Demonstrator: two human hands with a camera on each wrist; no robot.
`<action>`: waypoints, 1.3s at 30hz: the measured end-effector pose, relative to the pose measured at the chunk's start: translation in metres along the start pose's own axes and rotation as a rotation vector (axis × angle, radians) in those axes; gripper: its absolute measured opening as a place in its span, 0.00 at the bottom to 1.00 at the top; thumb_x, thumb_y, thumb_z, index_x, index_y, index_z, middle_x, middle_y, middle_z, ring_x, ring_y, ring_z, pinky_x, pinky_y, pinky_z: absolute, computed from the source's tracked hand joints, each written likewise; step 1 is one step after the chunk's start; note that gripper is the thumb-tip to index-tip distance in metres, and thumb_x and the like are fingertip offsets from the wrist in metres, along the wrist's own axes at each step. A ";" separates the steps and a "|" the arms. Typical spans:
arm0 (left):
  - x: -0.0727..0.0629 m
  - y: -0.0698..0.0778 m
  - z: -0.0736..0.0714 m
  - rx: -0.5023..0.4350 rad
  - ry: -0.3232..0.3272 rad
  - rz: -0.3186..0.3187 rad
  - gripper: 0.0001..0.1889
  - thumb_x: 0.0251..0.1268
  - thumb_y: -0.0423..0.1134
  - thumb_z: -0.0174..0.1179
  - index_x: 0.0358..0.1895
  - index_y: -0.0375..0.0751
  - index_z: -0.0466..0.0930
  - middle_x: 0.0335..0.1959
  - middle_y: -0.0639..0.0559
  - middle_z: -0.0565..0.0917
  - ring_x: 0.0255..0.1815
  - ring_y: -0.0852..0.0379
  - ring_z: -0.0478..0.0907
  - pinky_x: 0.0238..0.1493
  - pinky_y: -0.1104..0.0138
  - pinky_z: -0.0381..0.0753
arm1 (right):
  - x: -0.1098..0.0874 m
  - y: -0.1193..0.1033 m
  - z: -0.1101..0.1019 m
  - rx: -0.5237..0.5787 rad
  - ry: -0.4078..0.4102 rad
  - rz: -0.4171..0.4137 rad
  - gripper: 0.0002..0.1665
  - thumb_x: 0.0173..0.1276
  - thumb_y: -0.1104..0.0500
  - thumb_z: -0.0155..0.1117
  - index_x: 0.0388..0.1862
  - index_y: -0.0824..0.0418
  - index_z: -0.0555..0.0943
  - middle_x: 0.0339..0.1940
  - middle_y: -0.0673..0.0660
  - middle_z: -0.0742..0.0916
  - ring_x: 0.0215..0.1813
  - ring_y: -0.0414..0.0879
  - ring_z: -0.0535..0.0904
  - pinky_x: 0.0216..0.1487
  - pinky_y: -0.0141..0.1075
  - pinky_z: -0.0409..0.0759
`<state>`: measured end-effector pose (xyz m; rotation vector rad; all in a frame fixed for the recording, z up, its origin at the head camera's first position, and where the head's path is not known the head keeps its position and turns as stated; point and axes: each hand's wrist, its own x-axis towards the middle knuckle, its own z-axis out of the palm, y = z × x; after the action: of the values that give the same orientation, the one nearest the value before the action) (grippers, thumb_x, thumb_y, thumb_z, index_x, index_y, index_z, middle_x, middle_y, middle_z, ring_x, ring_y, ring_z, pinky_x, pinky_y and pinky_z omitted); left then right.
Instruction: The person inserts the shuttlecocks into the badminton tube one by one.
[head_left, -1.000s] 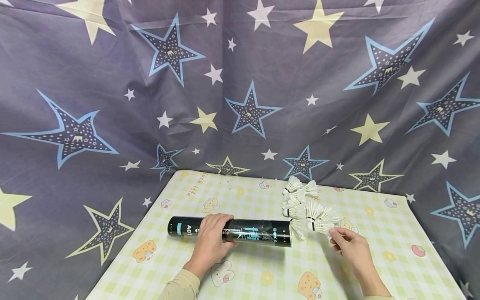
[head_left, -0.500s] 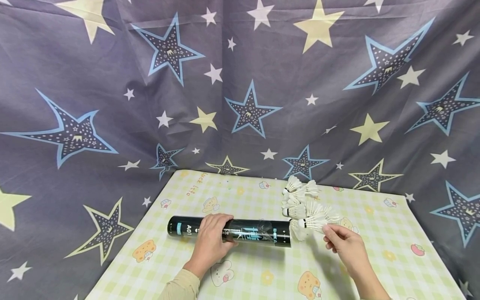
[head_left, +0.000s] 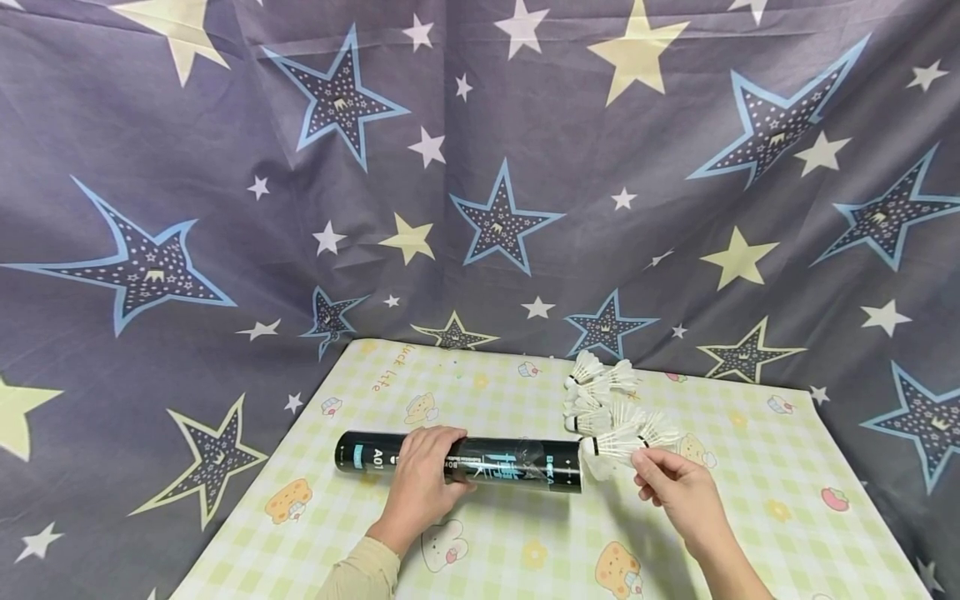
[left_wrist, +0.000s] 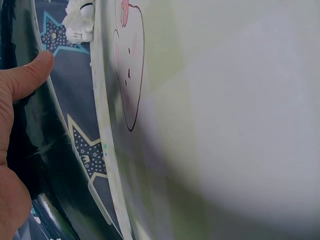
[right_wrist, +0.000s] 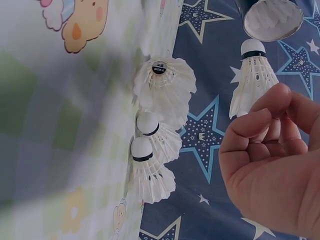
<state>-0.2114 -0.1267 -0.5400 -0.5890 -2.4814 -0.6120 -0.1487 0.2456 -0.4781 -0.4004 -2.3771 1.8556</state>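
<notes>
Crosswise above the desk [head_left: 532,533], the left hand [head_left: 426,468] grips a black tube [head_left: 517,463] nearly parallel to the far edge, mouth rightward; the right hand [head_left: 681,493] pinches a shuttlecock [head_left: 617,442], cork facing that mouth. Only the right-wrist view shows white feathers [right_wrist: 272,21] inside.

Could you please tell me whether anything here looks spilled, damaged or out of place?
Nothing looks spilled or plainly damaged. Only the loose shuttlecocks look untidy, clustered at different angles near the black tube; the right hand pinches another shuttlecock, base-first toward the tube.
</notes>
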 end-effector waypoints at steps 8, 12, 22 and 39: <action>0.000 0.000 -0.001 -0.004 -0.014 -0.012 0.46 0.35 0.49 0.92 0.65 0.49 0.81 0.60 0.53 0.87 0.64 0.48 0.81 0.77 0.48 0.71 | -0.001 -0.003 0.000 0.003 0.005 -0.006 0.19 0.78 0.52 0.70 0.51 0.69 0.88 0.25 0.45 0.87 0.27 0.39 0.84 0.33 0.31 0.83; 0.000 0.000 -0.001 -0.002 -0.020 -0.012 0.46 0.35 0.50 0.92 0.65 0.49 0.81 0.60 0.53 0.87 0.65 0.49 0.81 0.77 0.48 0.71 | -0.003 -0.005 -0.002 -0.005 0.000 -0.005 0.21 0.78 0.50 0.70 0.53 0.69 0.88 0.26 0.45 0.87 0.28 0.40 0.84 0.34 0.31 0.83; 0.000 0.000 0.000 -0.001 -0.022 -0.016 0.46 0.35 0.50 0.92 0.65 0.49 0.81 0.60 0.53 0.87 0.65 0.49 0.81 0.78 0.48 0.70 | -0.003 -0.006 -0.003 -0.004 -0.005 -0.001 0.22 0.78 0.49 0.70 0.53 0.69 0.87 0.26 0.45 0.87 0.29 0.40 0.85 0.35 0.32 0.84; 0.001 0.000 0.000 -0.004 -0.016 -0.014 0.46 0.35 0.50 0.92 0.65 0.49 0.81 0.61 0.53 0.87 0.65 0.49 0.81 0.78 0.48 0.70 | -0.007 -0.007 -0.004 0.012 -0.009 -0.007 0.22 0.78 0.49 0.70 0.53 0.68 0.88 0.27 0.45 0.87 0.29 0.40 0.84 0.35 0.32 0.84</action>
<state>-0.2118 -0.1260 -0.5399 -0.5805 -2.5023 -0.6195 -0.1421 0.2463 -0.4700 -0.3830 -2.3685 1.8717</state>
